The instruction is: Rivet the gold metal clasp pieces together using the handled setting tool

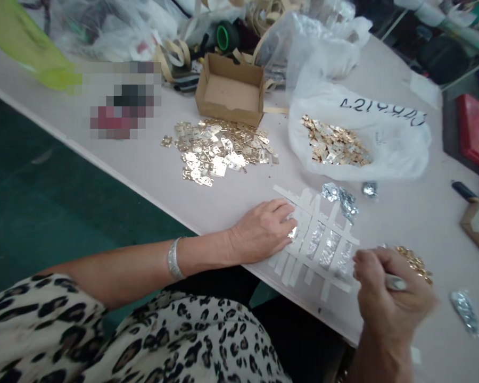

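My left hand (263,230) rests on the table with its fingers bent over a small shiny metal piece (292,232). That piece lies at the left end of a grid of white tape strips (305,247) stuck to the tabletop. Clear packets of small silvery bits (330,249) sit between the strips. To the right of the grid, my right hand (395,292) is closed around a thin tool with a pale, rounded end (396,282); its working tip is hidden. Gold-coloured small parts (415,263) lie just behind this hand.
A pile of flat gold metal plates (219,151) lies before an open cardboard box (233,93). A white plastic bag (403,151) holds more metal parts. Silvery pieces (347,202) and a small packet (467,313) lie on the table (143,170). Its front edge runs diagonally.
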Motion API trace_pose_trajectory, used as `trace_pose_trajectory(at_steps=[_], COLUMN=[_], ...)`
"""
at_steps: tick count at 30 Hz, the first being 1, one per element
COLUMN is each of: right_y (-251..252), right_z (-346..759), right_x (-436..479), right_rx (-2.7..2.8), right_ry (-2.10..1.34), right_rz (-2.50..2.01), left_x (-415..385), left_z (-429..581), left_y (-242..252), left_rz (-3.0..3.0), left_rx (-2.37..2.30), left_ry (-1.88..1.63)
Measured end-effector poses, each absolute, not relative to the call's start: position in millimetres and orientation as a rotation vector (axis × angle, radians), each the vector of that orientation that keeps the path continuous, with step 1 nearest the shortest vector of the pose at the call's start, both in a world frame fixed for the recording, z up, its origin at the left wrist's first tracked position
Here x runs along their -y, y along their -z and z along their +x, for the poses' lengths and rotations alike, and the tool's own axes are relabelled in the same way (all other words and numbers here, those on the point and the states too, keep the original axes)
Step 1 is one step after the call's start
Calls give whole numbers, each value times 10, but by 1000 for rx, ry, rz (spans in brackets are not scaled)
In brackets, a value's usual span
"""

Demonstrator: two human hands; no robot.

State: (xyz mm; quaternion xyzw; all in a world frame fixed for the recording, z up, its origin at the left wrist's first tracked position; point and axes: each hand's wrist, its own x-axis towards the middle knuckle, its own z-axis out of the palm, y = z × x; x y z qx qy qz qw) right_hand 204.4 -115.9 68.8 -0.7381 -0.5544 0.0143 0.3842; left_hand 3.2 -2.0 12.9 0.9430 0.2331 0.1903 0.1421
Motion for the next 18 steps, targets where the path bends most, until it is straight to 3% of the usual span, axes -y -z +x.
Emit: trace_pose_trajectory(at_steps=[5,12,18], right_y=[-318,-51,-14], right_z=[2497,2622,2552], right_x=[1571,1697,1697], right_rx=[1769,1814,1719], right_ry=[316,350,367], right_rz=[-2344,-2279,-2270], left_x=[-22,-6,-30], left_z=[186,227,175], left_y=[-145,-149,-501], left_rz=[2721,2483,1459], left_rx=[-654,-609,-739], left_ry=[-473,-564,-710])
